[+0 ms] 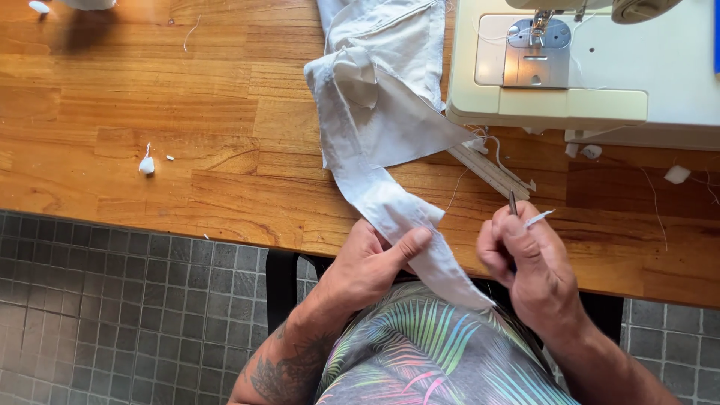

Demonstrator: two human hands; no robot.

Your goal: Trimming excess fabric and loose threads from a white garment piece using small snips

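Observation:
A long piece of white fabric (379, 105) trails from beside the sewing machine (585, 67) across the wooden table (150, 127) and down to my lap. My left hand (371, 266) pinches the narrow folded end of that fabric at the table's front edge, thumb on top. My right hand (525, 262) is closed around a small metal tool (513, 202) whose tip pokes up above the fingers, with a small white scrap (538, 218) sticking out beside it. The two hands sit close together, a short gap apart.
A ruler (491, 171) lies on the table under the fabric's edge, by the machine's base. Small white scraps (146, 165) and threads are scattered on the wood. Grey tiled floor (112, 315) shows below the table edge.

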